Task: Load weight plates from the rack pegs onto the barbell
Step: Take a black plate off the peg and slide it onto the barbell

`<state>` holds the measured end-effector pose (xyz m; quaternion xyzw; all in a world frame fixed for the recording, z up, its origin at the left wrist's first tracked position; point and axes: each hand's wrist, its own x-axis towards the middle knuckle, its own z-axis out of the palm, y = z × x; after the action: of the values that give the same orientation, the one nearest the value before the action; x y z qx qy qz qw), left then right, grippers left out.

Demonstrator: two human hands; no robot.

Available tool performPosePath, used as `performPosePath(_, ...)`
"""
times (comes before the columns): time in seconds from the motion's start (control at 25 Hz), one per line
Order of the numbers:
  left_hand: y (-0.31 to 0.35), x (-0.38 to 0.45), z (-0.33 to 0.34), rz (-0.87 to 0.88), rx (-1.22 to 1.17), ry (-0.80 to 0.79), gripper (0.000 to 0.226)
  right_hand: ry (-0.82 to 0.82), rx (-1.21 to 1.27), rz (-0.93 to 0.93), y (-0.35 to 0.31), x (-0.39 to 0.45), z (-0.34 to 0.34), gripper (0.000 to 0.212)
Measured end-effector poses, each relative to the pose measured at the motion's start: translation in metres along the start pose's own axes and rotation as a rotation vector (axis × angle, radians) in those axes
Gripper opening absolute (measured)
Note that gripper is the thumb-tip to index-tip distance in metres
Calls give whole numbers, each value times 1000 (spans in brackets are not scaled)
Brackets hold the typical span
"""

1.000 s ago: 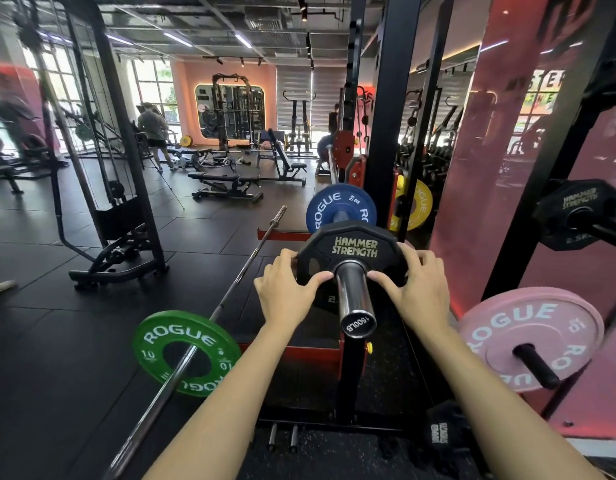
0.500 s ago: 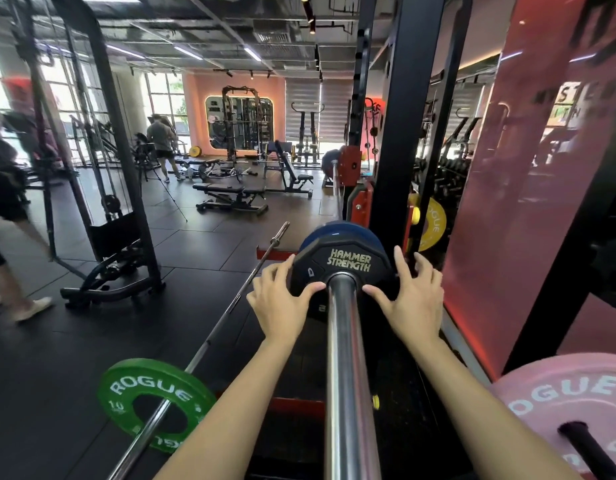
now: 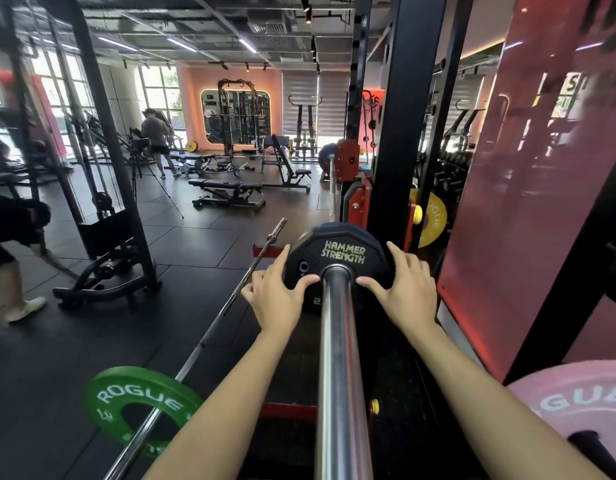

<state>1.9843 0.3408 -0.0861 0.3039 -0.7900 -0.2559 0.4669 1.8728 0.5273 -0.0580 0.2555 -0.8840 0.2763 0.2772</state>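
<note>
A small black Hammer Strength plate (image 3: 343, 251) sits far up the chrome barbell sleeve (image 3: 341, 368), pressed against a blue plate (image 3: 329, 225) whose rim shows just behind it. My left hand (image 3: 277, 295) rests flat on the plate's left side, thumb near the sleeve. On the right side, my right hand (image 3: 405, 289) presses with straight fingers, thumb beside the sleeve. A pink Rogue plate (image 3: 576, 403) hangs on a black rack peg (image 3: 597, 455) at the lower right. A yellow Rogue plate (image 3: 433, 218) hangs on the rack behind the upright.
The black rack upright (image 3: 396, 133) stands right behind the plates. A second barbell (image 3: 209, 337) with a green Rogue plate (image 3: 137, 410) lies on the floor to the left. A person (image 3: 12, 258) walks at the far left; benches (image 3: 227, 192) stand further back.
Both hands have pushed the black plate further up the sleeve until it meets the blue plate. The view has moved closer along the bar. The person at left has walked on.
</note>
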Motion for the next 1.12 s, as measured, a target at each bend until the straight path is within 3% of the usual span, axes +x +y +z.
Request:
performPosePath(0.16,-3,-15,-13,-81,29,-56,80,10,37,88,-17,-24,-9,83)
performPosePath(0.4,-6,-56,-76,-16,36,-55,65,28,80,29,-24,-68,-64,73)
performPosePath(0.84,0,-165,-209,4,20,-133,61,-45,124,-12,-57,-204,-149,57)
performPosePath(1.12,29,-210,-265,19,-4,-108,56,-80,147,-62,-62,-246,-192,59)
